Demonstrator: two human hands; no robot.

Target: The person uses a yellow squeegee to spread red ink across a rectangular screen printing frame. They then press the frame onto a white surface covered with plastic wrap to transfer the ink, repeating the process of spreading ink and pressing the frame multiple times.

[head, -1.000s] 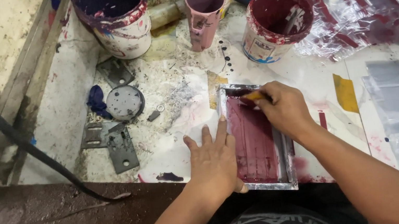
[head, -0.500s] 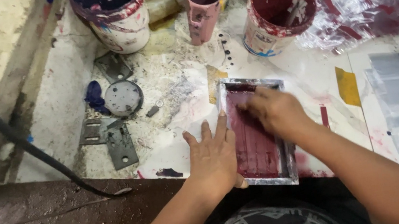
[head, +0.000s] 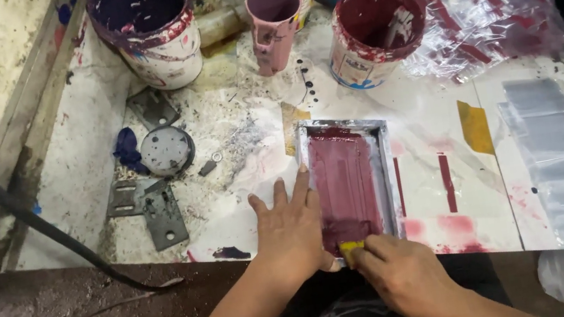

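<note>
Pressing flat on the worktop (head: 438,105), the left hand (head: 291,228) lies open, fingers spread, its thumb side against the left rail of the small rectangular metal-framed printing screen coated in maroon ink (head: 348,178).

- Right hand (head: 404,274): closed in a pinch on a small yellow-edged squeegee (head: 350,247) at the near end of the screen, just right of the left hand; most of the tool is hidden by the fingers.
- Screen: lies flat, directly ahead of the right hand, touching the left hand's edge. Ink covers the mesh in lengthwise streaks.
- Maroon-stained paint bucket (head: 371,33): well ahead of the right hand, a stick standing in it.
- Pink plastic cup (head: 273,22) and large white bucket with dark purple ink (head: 150,25): well ahead of the left hand.
- Clear plastic bags with maroon stripes (head: 491,12): far ahead and right; plain clear bags (head: 561,154) to the right of the right hand.

Risks, as judged:
- The frame is held from one side only; a sideways push of the squeegee could shift it and smear the print beneath.
- Wet ink at the near rail sits beside both hands; stained fingers could mark the clear bags.
- Ink pooled at the near end could spill over the frame edge onto the worktop.
</note>
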